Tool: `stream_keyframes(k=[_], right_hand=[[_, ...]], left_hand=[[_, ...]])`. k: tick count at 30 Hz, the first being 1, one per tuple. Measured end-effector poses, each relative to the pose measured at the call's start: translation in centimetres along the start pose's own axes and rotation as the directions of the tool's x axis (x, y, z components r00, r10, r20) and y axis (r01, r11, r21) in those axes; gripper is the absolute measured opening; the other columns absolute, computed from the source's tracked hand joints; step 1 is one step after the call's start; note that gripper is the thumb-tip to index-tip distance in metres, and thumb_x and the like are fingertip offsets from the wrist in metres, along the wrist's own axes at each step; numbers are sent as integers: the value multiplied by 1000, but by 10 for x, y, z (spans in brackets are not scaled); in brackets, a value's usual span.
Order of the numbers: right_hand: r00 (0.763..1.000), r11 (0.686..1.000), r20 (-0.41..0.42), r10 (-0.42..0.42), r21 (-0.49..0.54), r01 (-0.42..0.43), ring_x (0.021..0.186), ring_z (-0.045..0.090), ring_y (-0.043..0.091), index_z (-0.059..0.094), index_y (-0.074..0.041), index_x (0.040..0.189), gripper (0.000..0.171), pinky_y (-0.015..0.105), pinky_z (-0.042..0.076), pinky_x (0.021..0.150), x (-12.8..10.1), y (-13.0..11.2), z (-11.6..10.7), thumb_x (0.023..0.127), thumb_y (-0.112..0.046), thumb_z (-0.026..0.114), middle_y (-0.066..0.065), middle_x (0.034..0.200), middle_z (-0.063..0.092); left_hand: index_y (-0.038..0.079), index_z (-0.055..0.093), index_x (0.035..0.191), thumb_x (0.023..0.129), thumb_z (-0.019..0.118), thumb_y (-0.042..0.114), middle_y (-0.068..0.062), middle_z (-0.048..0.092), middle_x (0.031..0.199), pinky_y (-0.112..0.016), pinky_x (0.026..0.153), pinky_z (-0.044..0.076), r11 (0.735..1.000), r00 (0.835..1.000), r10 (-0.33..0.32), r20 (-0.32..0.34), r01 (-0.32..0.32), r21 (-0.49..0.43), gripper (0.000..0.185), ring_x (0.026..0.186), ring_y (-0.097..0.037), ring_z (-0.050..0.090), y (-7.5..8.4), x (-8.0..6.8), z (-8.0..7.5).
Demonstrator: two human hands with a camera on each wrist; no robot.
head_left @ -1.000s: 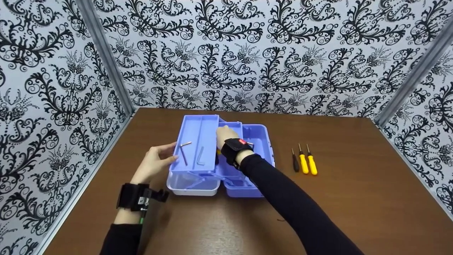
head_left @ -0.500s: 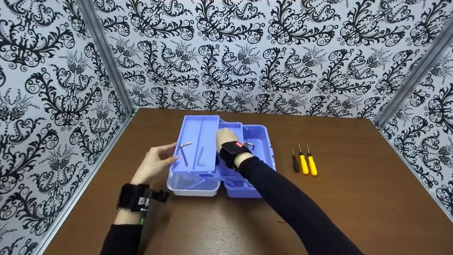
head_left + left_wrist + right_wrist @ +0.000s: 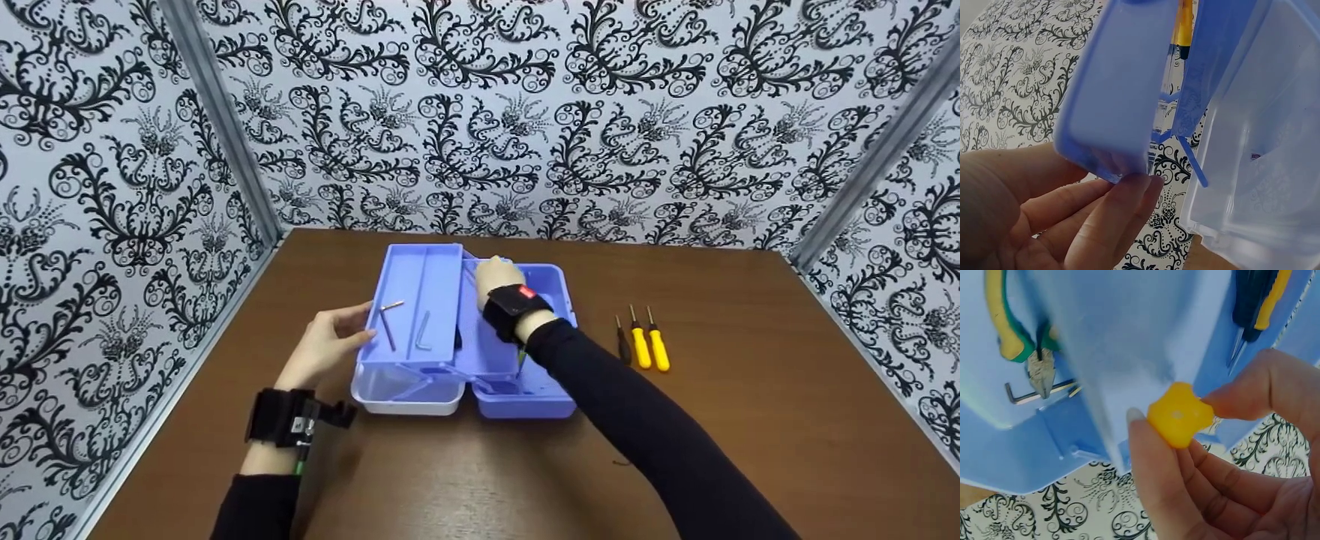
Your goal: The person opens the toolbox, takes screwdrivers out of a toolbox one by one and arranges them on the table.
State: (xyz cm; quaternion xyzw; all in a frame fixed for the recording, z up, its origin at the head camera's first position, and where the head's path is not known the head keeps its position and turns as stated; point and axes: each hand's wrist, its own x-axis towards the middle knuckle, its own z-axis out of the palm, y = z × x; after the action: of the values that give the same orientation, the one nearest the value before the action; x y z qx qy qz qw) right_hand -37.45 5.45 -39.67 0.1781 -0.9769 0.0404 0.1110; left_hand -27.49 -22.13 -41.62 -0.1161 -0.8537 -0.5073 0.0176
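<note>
My left hand (image 3: 326, 341) grips the outer edge of the upper tray (image 3: 405, 281) of a blue cantilever toolbox (image 3: 525, 407). In the left wrist view, its thumb and fingers pinch the tray's corner. My right hand (image 3: 497, 279) is over the lower tray. In the right wrist view it pinches a screwdriver (image 3: 1178, 415) by its lobed yellow handle, seen end-on; the shaft is hidden. Beyond it, pliers (image 3: 1041, 374) and a hex key (image 3: 1016, 398) lie in the box's deep part. Dark and yellow screwdriver handles (image 3: 1249, 304) lie at the other side.
On the upper tray lie a silver hex key (image 3: 423, 334) and a dark L-shaped key (image 3: 387, 328). A black screwdriver (image 3: 623, 345) and two yellow screwdrivers (image 3: 649, 349) rest on the table to the right. The translucent lid (image 3: 409, 409) hangs open under the trays.
My right hand has moved a little right and away from the upper tray's edge, uncovering more of the lower tray. My left hand keeps its grip.
</note>
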Motion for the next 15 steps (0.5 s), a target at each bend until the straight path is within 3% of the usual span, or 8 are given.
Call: stream_keyframes(k=[2,3,4,8,12,15], right_hand=[[1000,1000,27,5,26,-5,95,69,37,70,4,92,20,44,59,82,0,5,-6,83,-3,53,22,100,71],[994,996,88,69,49,-73,96,70,41,72,4,91,17,49,59,81,-3,-2,-26,81,-2,60,25,102,71],[991,994,102,83,59,-89,97,70,41,72,4,90,17,49,59,82,-6,0,-33,80,-2,61,25,103,71],[976,986,178,127,85,-143,95,68,38,62,-3,73,6,49,57,83,-12,11,-52,72,-6,67,22,103,71],[960,976,239,148,120,-180,85,61,31,43,-14,61,28,48,56,80,-15,28,-57,70,-11,70,15,90,65],[958,970,243,152,147,-192,77,56,28,41,-15,60,34,47,56,78,-19,42,-55,69,-16,75,10,79,57]], left_hand=[[0,52,140,91,69,10,-24,67,123,-15,83,53,1000,1000,14,-3,-14,13,53,105,-32,68,-1,0,0],[0,52,140,91,69,10,-24,68,122,-15,82,53,1000,1000,23,-5,-22,22,52,105,-32,68,-1,0,0],[-1,53,139,91,69,9,-24,68,121,-15,82,53,999,1000,30,-7,-29,26,52,104,-32,69,-2,1,0],[-1,54,139,92,68,9,-23,69,120,-13,82,51,999,999,41,-7,-41,32,50,104,-31,69,-3,1,0],[-1,54,139,92,68,8,-23,69,120,-14,82,51,999,1000,30,-5,-30,22,50,105,-31,68,-4,1,1],[-1,53,139,92,67,8,-24,68,121,-13,83,51,999,999,33,1,-33,12,50,107,-33,68,-4,1,0]])
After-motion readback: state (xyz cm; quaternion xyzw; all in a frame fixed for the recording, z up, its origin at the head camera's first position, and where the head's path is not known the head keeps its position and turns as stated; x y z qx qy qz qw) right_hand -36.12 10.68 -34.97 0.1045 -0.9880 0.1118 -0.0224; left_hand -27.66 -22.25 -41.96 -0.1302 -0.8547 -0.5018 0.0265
